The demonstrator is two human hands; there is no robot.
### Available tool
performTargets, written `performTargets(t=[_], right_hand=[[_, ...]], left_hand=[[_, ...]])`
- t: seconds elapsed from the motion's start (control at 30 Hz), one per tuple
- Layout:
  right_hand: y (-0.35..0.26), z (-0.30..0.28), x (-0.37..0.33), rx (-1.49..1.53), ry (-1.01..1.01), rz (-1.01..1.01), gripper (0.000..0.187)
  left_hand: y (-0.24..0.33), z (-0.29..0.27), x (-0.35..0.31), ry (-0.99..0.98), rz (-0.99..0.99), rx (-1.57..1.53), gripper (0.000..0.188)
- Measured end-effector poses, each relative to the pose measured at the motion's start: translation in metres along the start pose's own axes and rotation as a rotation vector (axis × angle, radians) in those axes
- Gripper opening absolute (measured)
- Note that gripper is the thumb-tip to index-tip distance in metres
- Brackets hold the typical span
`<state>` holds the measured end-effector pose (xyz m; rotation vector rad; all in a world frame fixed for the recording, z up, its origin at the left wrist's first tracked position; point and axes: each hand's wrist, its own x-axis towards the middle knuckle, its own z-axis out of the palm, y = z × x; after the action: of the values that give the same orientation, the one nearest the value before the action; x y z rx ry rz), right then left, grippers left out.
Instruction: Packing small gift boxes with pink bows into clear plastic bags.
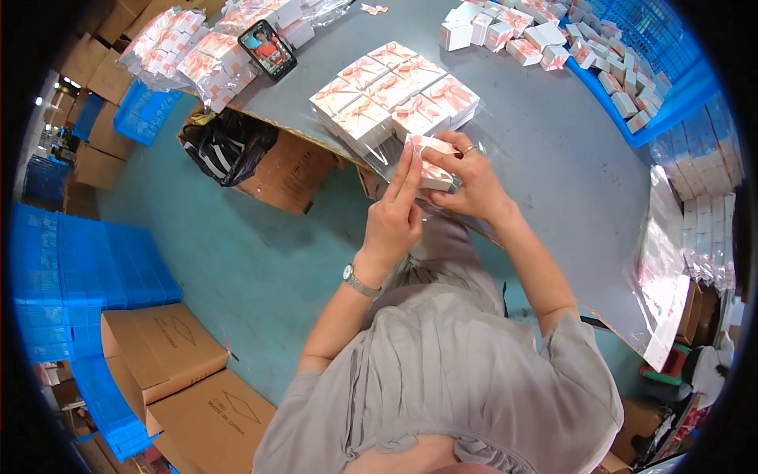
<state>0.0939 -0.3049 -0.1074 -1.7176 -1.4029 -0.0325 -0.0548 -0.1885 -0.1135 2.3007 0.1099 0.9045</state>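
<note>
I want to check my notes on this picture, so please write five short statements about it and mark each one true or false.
1. The left hand and right hand both touch a small white-and-pink box. True.

2. A silver-coloured wristwatch is on the right wrist. False: it is on the left wrist.

3. The blue plastic mesh basket contains small boxes. True.

4. The black rectangular phone has a dark screen. False: its screen is lit.

5. The block of white-and-pink boxes stands on the floor. False: it is on the grey table.
</note>
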Motion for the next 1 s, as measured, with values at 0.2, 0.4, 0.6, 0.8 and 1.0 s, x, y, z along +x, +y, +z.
performTargets(t=[0.2,0.4,0.6,0.8,1.0], right_hand=[[-0.018,0.006,0.001,-0.203,0.001,0.030,0.064],[-0.016,0.037,0.001,-0.300,0.099,0.248,0.083],[-0.007,-0.006,-0.010,-0.061,-0.066,0.161,0.097],[0.011,0.016,-0.017,-0.085,0.018,0.021,0.030],[0.011,0.063,0.017,-0.050,0.064,-0.083,0.012]], left_hand=[[-0.007,-0.001,-0.009,-0.014,0.044,0.055,0.076],[-0.007,0.016,-0.004,-0.032,0.037,0.063,0.076],[-0.014,0.012,-0.004,-0.087,-0.007,-0.003,0.077],[-0.012,0.012,-0.002,-0.080,-0.014,-0.015,0.077],[-0.020,-0.005,-0.007,-0.032,-0.117,0.002,0.074]])
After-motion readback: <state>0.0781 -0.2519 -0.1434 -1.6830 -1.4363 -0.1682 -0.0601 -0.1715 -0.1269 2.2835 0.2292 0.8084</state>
